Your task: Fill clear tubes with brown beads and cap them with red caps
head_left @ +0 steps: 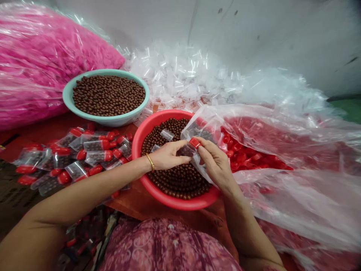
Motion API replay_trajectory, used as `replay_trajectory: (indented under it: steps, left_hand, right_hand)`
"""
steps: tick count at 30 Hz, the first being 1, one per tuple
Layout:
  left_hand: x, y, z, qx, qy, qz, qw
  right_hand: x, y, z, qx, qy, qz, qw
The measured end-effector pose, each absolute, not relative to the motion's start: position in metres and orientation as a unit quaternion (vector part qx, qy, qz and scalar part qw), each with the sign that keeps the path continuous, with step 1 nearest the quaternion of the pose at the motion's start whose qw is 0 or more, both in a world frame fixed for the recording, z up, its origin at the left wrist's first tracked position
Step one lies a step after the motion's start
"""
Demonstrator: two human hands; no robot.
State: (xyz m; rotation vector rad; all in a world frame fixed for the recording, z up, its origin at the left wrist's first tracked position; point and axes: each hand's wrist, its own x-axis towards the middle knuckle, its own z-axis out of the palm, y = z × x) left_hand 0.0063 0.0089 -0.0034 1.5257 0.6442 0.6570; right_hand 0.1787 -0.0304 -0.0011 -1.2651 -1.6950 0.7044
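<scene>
Over a red basin (180, 204) of brown beads (180, 188), my two hands meet at one small clear container (184, 151). My left hand (168, 155), with a gold bangle at the wrist, grips the container's body between thumb and fingers. A red cap (194, 142) sits at the container's end, pinched by my right hand (213, 160). Whether the cap is fully seated I cannot tell. Dark contents show faintly through the clear wall. Another clear container (167, 134) lies on the beads, and a further one is partly hidden by my left hand.
Filled, red-capped containers (93, 146) are heaped at left. Behind them stands a light-blue basin (69, 98) of beads. A clear plastic bag (270, 184) of red caps (245, 156) overlaps the red basin's right rim. A pink-filled bag (50, 56) and piled clear containers (186, 71) line the back.
</scene>
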Motion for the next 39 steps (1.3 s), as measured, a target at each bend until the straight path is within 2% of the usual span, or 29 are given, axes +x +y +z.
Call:
replay_trajectory:
  steps: [5,11,15,22,27,29,31,36,39]
  left_hand:
    - [0.004,0.006,-0.002,0.676,0.280,0.252,0.634]
    - [0.005,0.006,-0.001,0.700,0.285,0.295,0.584]
    - [0.004,0.005,-0.002,0.714,0.323,0.275,0.556]
    - [0.000,-0.001,0.007,0.751,0.348,0.218,0.517]
    - [0.002,-0.003,0.010,0.772,0.365,0.204,0.479]
    - [0.003,-0.001,0.009,0.770,0.373,0.215,0.471]
    - [0.005,0.000,0.009,0.758,0.375,0.230,0.481]
    - [0.009,0.001,0.014,0.795,0.368,0.187,0.445]
    - [0.011,-0.002,0.017,0.843,0.349,0.128,0.389]
  right_hand:
    - [0.178,-0.033,-0.003,-0.468,-0.753,0.173,0.429]
    - [0.173,-0.037,0.000,-0.458,-0.767,0.139,0.427]
    - [0.175,-0.038,-0.002,-0.442,-0.803,0.103,0.386]
    - [0.184,-0.042,-0.002,-0.366,-0.873,-0.044,0.319]
    - [0.179,-0.047,0.005,-0.366,-0.875,-0.129,0.290]
    - [0.179,-0.046,0.008,-0.380,-0.873,-0.088,0.292]
    - [0.180,-0.041,0.010,-0.416,-0.854,0.009,0.313]
    - [0.165,-0.024,0.008,-0.543,-0.625,0.279,0.487]
    - [0.148,-0.016,0.007,-0.528,-0.525,0.436,0.506]
